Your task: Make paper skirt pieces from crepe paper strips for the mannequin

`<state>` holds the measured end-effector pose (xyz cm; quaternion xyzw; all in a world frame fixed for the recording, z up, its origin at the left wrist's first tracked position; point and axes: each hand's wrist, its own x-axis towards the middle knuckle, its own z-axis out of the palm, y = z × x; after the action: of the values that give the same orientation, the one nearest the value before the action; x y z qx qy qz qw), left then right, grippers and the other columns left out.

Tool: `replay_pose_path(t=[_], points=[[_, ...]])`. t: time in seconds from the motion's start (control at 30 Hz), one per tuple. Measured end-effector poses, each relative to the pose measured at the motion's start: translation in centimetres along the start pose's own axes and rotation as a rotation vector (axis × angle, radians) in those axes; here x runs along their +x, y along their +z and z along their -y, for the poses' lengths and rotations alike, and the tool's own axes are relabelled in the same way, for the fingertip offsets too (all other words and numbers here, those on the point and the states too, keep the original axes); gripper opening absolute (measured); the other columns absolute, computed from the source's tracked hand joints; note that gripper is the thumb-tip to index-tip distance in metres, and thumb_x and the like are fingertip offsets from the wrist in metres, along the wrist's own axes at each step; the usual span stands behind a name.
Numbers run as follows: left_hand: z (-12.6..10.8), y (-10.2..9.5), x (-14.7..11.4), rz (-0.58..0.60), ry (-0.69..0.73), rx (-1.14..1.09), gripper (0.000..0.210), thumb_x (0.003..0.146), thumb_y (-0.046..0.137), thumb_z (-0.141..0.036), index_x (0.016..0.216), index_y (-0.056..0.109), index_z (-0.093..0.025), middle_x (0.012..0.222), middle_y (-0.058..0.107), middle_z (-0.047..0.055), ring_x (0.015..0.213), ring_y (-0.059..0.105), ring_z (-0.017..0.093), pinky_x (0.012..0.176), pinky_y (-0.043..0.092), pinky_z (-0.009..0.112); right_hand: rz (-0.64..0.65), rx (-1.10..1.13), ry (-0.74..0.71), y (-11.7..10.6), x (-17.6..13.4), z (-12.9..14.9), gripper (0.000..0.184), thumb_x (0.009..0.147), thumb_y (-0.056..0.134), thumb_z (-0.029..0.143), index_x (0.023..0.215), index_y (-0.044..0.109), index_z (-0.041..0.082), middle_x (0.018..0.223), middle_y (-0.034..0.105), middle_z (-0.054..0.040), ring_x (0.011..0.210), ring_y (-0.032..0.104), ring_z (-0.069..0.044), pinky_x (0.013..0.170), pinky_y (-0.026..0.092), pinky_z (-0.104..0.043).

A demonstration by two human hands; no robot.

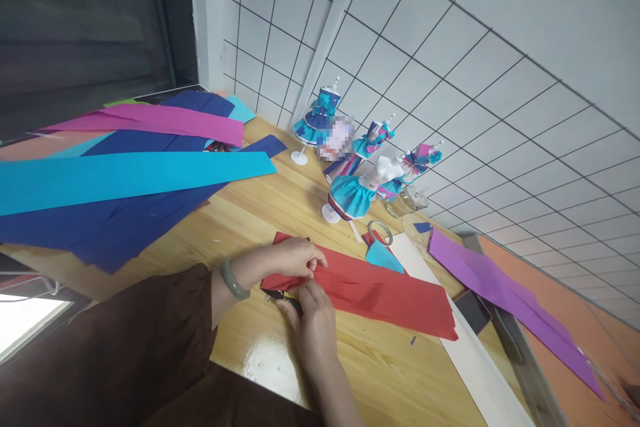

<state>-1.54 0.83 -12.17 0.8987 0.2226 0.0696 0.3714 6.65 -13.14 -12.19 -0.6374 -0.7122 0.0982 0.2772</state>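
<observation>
A long strip of red crepe paper (380, 290) lies slantwise across the wooden table in front of me. My left hand (299, 258), with a green bangle at the wrist, is closed in a pinch on the paper near its left end. Close below it, the fingers of my right hand (316, 320) pinch the strip's near edge. A black and yellow tool (283, 295) shows partly between my right thumb and the paper; its kind and whether the hand grips it I cannot tell.
Blue, turquoise and pink paper sheets (135, 177) overlap at the left. Several small mannequins in paper dresses (353, 193) stand by the tiled wall, near a glass jar (413, 199). A tape roll (380, 233), a white sheet (475, 360) and purple paper (500, 290) lie rightward.
</observation>
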Motion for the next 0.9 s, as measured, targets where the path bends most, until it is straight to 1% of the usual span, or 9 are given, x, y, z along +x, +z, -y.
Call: replay_pose_path(t=[0.23,0.47,0.73,0.9], points=[[0.38,0.28,0.12,0.0,0.007,-0.003,0.038,0.067,0.063,-0.016,0.105,0.061,-0.025,0.08,0.067,-0.003,0.074,0.059,0.012,0.061,0.038,0.019,0.018,0.011,-0.002,0.38,-0.12,0.32,0.024,0.082,0.056,0.041,0.084,0.061,0.018,0.079,0.059,-0.006,0.076,0.055,-0.02,0.067,0.045,-0.032],[0.16,0.17,0.1,-0.005,0.0,-0.013,0.038,0.067,0.065,-0.016,0.104,0.062,-0.024,0.08,0.068,-0.002,0.073,0.06,0.011,0.061,0.038,0.019,-0.002,0.002,-0.001,0.5,0.0,0.49,0.025,0.083,0.054,0.042,0.08,0.061,0.018,0.077,0.059,-0.0056,0.074,0.055,-0.02,0.066,0.045,-0.032],[0.33,0.31,0.16,-0.003,-0.013,-0.014,0.039,0.067,0.065,-0.017,0.104,0.062,-0.026,0.079,0.067,-0.003,0.074,0.06,0.011,0.061,0.038,0.019,-0.004,-0.029,-0.02,0.65,0.04,0.54,0.027,0.081,0.056,0.044,0.083,0.062,0.018,0.078,0.059,-0.006,0.075,0.055,-0.02,0.066,0.045,-0.032],[0.36,0.32,0.16,-0.01,-0.008,-0.018,0.038,0.067,0.063,-0.017,0.104,0.062,-0.026,0.08,0.067,-0.003,0.075,0.059,0.012,0.062,0.039,0.019,-0.004,-0.007,-0.005,0.9,-0.01,0.59,0.025,0.082,0.055,0.042,0.081,0.062,0.018,0.077,0.059,-0.0058,0.075,0.055,-0.02,0.066,0.045,-0.032]])
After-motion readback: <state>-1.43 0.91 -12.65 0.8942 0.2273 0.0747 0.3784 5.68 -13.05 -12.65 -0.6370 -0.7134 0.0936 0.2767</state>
